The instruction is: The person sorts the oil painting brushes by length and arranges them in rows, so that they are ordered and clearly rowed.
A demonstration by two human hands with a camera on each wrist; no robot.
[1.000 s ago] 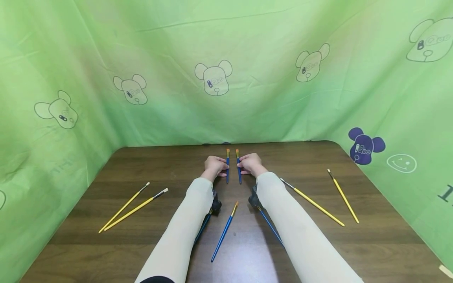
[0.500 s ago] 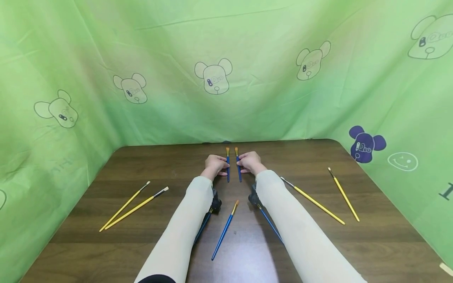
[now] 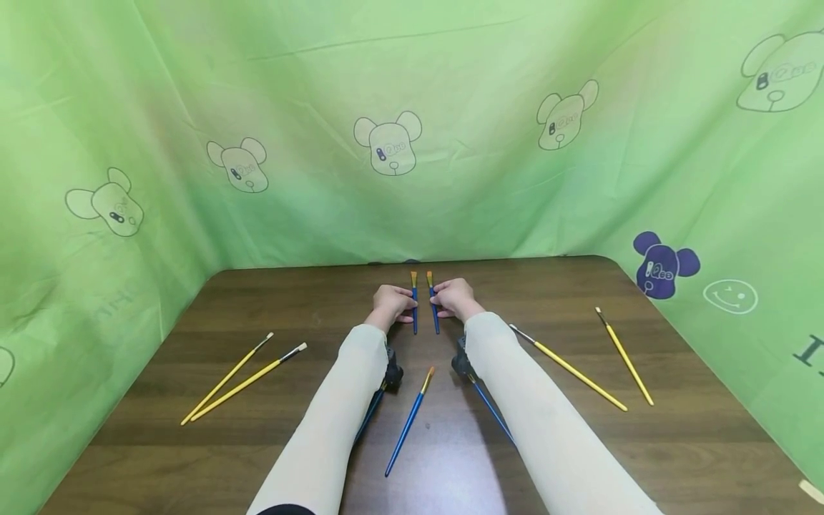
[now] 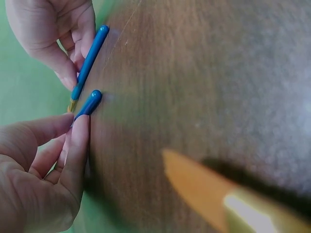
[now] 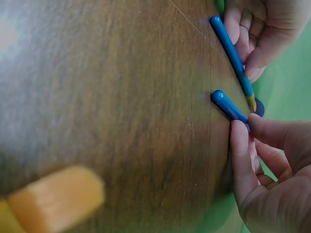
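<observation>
Near the back edge of the table, my left hand (image 3: 390, 303) pinches a short blue paintbrush (image 3: 415, 315) between thumb and fingers. My right hand (image 3: 455, 298) pinches a matching blue paintbrush (image 3: 435, 320) just to its right. Both brushes point their tan bristles toward the back, with a narrow gap between them. In the left wrist view, the left brush's rounded handle end (image 4: 92, 100) pokes out past my fingertips. The right wrist view shows the right brush's handle end (image 5: 224, 102) the same way, near the tabletop. Whether either brush touches the table I cannot tell.
A longer blue paintbrush (image 3: 408, 435) lies between my forearms. Two more blue brushes, one on the left (image 3: 370, 413) and one on the right (image 3: 492, 411), are partly under my sleeves. Yellow brushes lie in pairs, left (image 3: 251, 386) and right (image 3: 579, 372). A green curtain (image 3: 322, 214) stands behind the table.
</observation>
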